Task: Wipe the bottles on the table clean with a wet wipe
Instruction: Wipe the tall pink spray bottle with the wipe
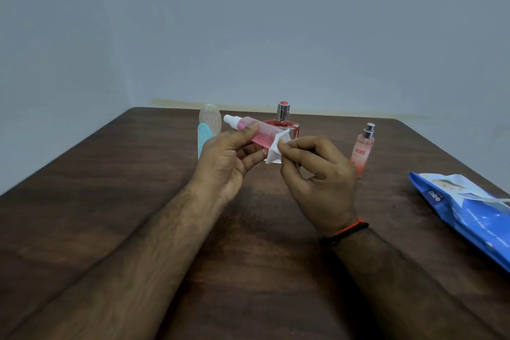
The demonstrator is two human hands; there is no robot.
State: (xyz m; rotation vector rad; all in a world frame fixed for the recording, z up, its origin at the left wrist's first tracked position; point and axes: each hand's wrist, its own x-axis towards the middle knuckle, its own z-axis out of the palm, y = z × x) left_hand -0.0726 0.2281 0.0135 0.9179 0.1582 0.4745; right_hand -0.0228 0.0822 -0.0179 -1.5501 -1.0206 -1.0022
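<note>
We wiped a pink bottle [255, 131] above the brown table [110, 188].
Left hand [226, 163] gripped it; right hand [317, 174] pinched the wipe [276, 148]; grey wall [248, 22] behind.

1 head-worn view looks forward and down over the table [110, 201], close.

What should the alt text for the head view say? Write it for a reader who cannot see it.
A person's left hand holds a pink spray bottle tilted above a dark wooden table while the right hand pinches a white wet wipe against its lower end. Behind stand a red perfume bottle and an orange spray bottle; a blue wipes pack lies at right.
</note>
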